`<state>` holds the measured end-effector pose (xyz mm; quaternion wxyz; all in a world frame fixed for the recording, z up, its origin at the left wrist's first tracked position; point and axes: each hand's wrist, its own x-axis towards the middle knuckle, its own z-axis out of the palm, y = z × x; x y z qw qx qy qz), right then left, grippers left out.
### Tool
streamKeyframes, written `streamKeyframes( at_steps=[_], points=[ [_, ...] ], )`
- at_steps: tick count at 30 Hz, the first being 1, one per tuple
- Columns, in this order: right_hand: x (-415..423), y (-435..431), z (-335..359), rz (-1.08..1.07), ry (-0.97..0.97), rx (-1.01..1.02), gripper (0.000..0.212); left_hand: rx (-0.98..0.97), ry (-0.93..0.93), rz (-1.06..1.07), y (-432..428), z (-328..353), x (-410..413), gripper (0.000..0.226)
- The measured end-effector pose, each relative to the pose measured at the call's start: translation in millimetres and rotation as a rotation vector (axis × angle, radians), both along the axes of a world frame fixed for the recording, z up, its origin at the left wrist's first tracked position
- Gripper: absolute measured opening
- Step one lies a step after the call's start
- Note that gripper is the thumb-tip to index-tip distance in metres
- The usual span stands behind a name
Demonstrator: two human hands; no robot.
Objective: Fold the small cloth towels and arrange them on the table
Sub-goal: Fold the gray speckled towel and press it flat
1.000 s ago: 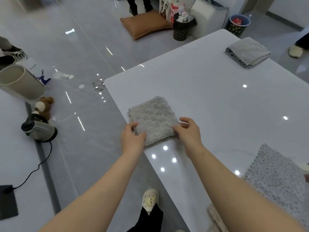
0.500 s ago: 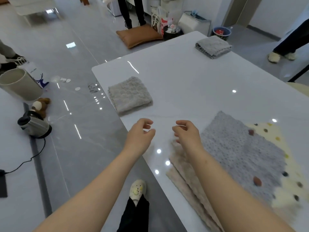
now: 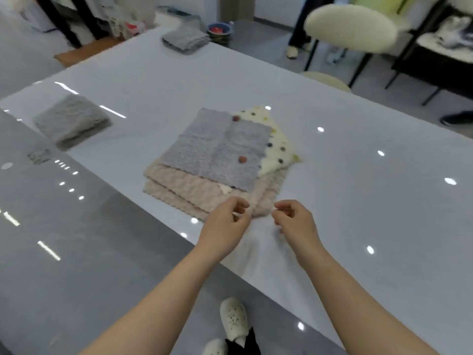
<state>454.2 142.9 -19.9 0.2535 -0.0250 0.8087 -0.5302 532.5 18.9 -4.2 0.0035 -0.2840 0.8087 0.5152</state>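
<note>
The stack of unfolded towels [image 3: 217, 149] lies in the middle of the desk [image 3: 358, 201]. The left hand [image 3: 225, 222] and the right hand [image 3: 294, 221] hover at its near corner, each grip loose and holding nothing, probably ready to pinch a corner. One folded grey towel [image 3: 71, 121] lies at the left edge and a second folded towel [image 3: 185, 41] at the far end, both well apart from the stack, which leaves room for folding. A chair [image 3: 350, 24] stands beyond the desk.

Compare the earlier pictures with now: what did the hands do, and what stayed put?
The left hand and right hand let go of the folded grey towel and moved right to the near corner of the unfolded pile, holding nothing. That towel and the far folded towel stayed put.
</note>
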Motion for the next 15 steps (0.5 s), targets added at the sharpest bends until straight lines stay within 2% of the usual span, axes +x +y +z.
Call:
streamKeyframes(
  at_steps=[9,15],
  points=[
    [34.8,181.4,1.8,-0.296,-0.005,0.014,0.014,-0.063,-0.023,-0.32,155.8,5.2,-0.5,0.019],
    [22.4,307.2,0.7,-0.379,0.014,0.001,0.014,-0.069,-0.014,-0.397,283.2,3.8,-29.0,0.02]
  ],
)
